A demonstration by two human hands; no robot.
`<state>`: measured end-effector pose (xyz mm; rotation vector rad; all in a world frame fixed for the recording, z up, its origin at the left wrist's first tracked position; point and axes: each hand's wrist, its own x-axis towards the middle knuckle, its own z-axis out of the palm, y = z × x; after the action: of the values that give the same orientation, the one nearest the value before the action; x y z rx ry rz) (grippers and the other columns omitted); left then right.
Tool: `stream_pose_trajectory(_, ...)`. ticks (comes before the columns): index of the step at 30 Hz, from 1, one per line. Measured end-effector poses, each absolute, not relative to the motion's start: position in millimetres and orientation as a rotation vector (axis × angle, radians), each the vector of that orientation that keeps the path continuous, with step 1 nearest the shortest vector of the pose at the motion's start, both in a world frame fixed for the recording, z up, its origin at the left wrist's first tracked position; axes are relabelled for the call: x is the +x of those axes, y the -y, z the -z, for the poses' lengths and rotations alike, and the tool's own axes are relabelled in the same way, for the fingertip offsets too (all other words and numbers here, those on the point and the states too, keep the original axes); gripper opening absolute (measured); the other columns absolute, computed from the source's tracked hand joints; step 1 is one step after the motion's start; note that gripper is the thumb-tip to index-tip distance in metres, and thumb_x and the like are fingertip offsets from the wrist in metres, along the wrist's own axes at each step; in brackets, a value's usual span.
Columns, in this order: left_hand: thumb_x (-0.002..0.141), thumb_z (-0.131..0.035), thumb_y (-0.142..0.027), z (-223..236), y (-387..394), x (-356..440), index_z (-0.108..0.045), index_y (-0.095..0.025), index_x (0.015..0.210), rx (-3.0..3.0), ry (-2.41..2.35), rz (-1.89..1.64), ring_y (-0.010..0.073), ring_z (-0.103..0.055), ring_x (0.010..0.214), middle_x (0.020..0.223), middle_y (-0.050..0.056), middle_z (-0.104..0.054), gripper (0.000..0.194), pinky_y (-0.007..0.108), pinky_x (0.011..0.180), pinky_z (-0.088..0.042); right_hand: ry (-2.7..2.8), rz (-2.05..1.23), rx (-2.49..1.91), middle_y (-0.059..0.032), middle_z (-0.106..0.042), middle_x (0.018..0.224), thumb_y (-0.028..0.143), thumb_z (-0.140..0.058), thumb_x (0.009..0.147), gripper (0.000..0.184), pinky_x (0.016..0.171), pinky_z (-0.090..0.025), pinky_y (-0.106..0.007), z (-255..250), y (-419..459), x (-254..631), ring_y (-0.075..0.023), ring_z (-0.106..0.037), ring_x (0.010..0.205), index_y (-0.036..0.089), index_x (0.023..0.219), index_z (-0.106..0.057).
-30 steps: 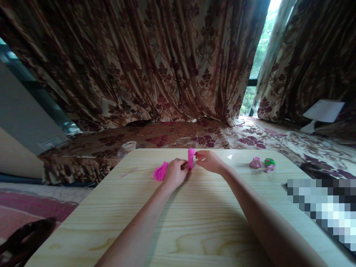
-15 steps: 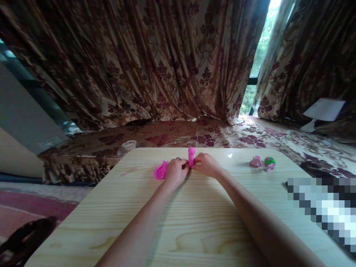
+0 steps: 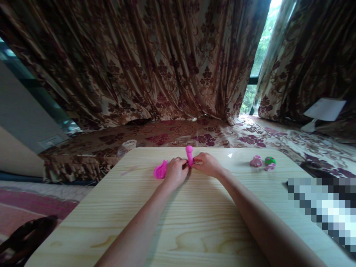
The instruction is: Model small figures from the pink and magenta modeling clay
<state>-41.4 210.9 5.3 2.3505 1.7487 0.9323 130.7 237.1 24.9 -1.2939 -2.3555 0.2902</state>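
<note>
A pink column with a rounded knob on top (image 3: 189,152), which looks like modelling clay, stands on the wooden table (image 3: 178,211) and leans slightly left. My left hand (image 3: 177,171) grips its base from the left with closed fingers. From the other side my right hand (image 3: 207,164) pinches the same base between thumb and fingers. The foot of the column is partly hidden by the fingertips. Just left of my left hand lies a flattened, brighter pink piece (image 3: 160,170) with a raised rim, apparently of similar material.
On the table's right are a pale pink cup-like piece (image 3: 256,161), a green lump with pink spots (image 3: 270,160) and another small pink piece (image 3: 269,167). A thin pink stick (image 3: 129,170) lies at left. Past the far edge stands a clear container (image 3: 127,147).
The pink column's top has tipped slightly to the left. Both hands stay at its base in nearly the same place.
</note>
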Motion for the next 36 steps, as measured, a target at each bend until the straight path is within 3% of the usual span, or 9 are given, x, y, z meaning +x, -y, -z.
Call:
stream_pose_trajectory(7, 0.081, -0.050, -0.032, -5.8, -213.1, -38.5, -0.065, -0.022, 0.097, 2.237, -1.683, -1.039, 0.0147, -0.060, 0.078, 0.088, 0.003, -0.067, 0.024, 0.022, 0.068, -0.042, 2.352, -0.315, -1.270, -0.0029, -0.068, 0.084, 0.031, -0.055, 0.078, 0.021, 0.064, -0.037, -0.020, -20.5, -240.4, 129.9, -0.0137, -0.059, 0.075, 0.022, 0.088, -0.070)
stream_pose_trajectory(36, 0.073, -0.059, -0.023, -17.0, -208.2, -29.0, -0.068, -0.023, 0.094, 2.089, -1.728, -1.026, 0.0189, -0.062, 0.078, 0.088, 0.003, -0.071, 0.023, 0.026, 0.069, -0.044, 2.287, -0.328, -1.274, -0.0029, -0.067, 0.080, 0.025, -0.057, 0.075, 0.016, 0.067, -0.039, -0.022, -13.1, -245.0, 132.4, -0.0143, -0.057, 0.075, 0.021, 0.078, -0.072)
